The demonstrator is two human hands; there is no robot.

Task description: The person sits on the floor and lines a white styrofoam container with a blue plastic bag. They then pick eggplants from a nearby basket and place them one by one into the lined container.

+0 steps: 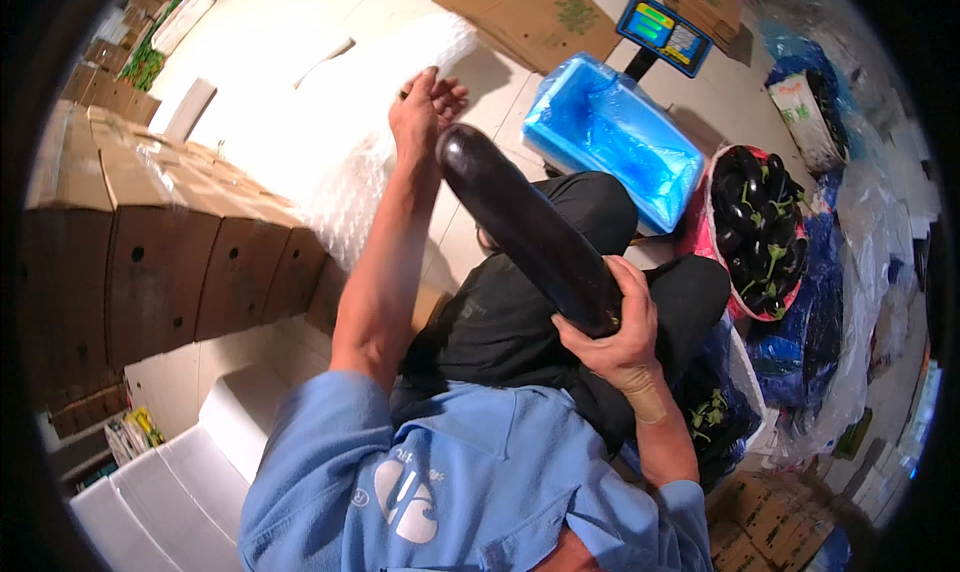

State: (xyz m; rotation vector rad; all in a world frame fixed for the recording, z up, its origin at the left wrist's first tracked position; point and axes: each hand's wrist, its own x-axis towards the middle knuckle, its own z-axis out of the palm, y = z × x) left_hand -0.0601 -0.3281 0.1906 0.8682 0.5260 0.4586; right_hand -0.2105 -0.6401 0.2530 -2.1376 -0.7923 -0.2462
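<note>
A long, dark purple eggplant [532, 230] lies slantwise above my dark trousers. My right hand [619, 320] is closed around its lower end, thumb on one side and fingers on the other. Just beyond the eggplant's rounded upper end is my left hand [429, 110], raised with its fingers curled; whether it holds something small cannot be told. A blue-lined foam box [611, 144] stands past my knees, with a scale's display [664, 33] behind it. To its right, a round basket with a pink liner [712, 227] holds several eggplants [757, 227] with green stems.
Bubble wrap [356, 197] spreads over the floor at left centre. Closed cardboard boxes [157, 272] line the left side, above white foam boxes [176, 489]. Flat cardboard [532, 16] lies at the top. Clear and blue plastic sheeting [862, 272] covers the right side.
</note>
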